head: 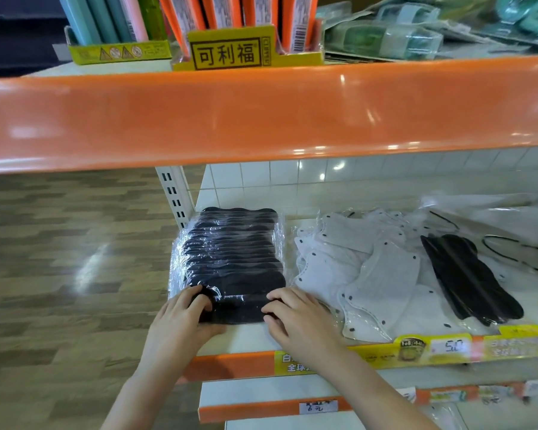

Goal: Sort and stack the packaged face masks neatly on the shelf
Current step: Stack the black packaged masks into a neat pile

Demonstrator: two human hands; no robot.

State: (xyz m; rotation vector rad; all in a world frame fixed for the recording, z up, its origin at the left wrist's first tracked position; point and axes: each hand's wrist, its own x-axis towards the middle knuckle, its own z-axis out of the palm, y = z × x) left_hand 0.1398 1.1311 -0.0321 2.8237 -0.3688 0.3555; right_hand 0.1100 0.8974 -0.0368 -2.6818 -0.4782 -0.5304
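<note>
Hands frame the near end of a neat row of black packaged masks (pixel 230 259) that runs from centre frame toward the tiled back wall (pixel 323 178), at the left end of the white shelf (pixel 249 336). The left hand (pixel 183 311) has its fingers curled onto the front packet's left edge, thumb underneath by the look of it, so it grips the packet. The right hand (pixel 292 315) lies with bent fingers on the packet's right edge; whether it pinches the plastic or only presses on it I cannot tell.

In my judgement the step in hand is squaring up the black stack: both hands bracket the front packet as if nudging it into line with those overlapped behind it.

To the right of centre, the loose white packaged masks (pixel 370 274) sprawl at mixed angles, some overlapping. A stray bundle of black masks (pixel 469 280) lies across them at the right of the frame, with crumpled clear wrappers (pixel 478 212) behind.

The next move probably calls for letting go of the black row without dragging the slippery film askew, then reaching right to lift the stray black bundle off the white ones so the colours separate.

A yellow display box (pixel 230 54) stands on the orange-edged shelf above (pixel 261 113), at the top of the frame.
</note>
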